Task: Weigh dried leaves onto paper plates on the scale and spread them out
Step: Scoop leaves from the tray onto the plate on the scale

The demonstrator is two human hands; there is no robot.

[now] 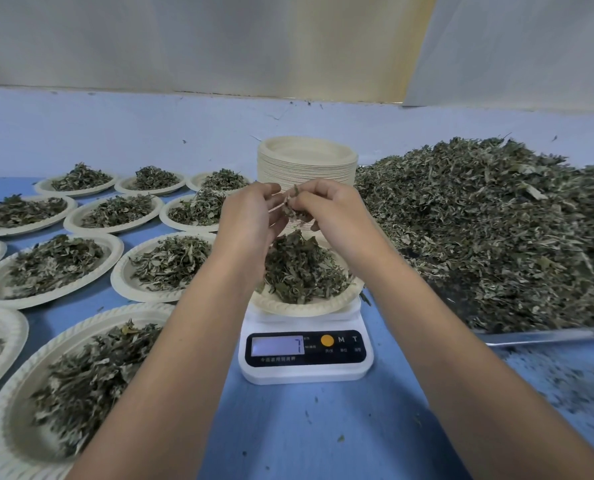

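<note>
Above a round cream paper plate (306,308) heaped with dried green leaves (300,268) on a white digital kitchen scale (305,355), the left hand (250,216) and right hand (330,206) together pinch a small clump of leaves (293,207). Filled plates (115,211) line the blue worktop (306,427) to the left; a stack of empty plates (306,164) and a large leaf pile (489,230) sit behind and right.

A blue table cover (288,427) spans the work surface. A pale fabric sheet (184,39) hangs behind its far edge. A metal tray (548,337) rests at right.
</note>
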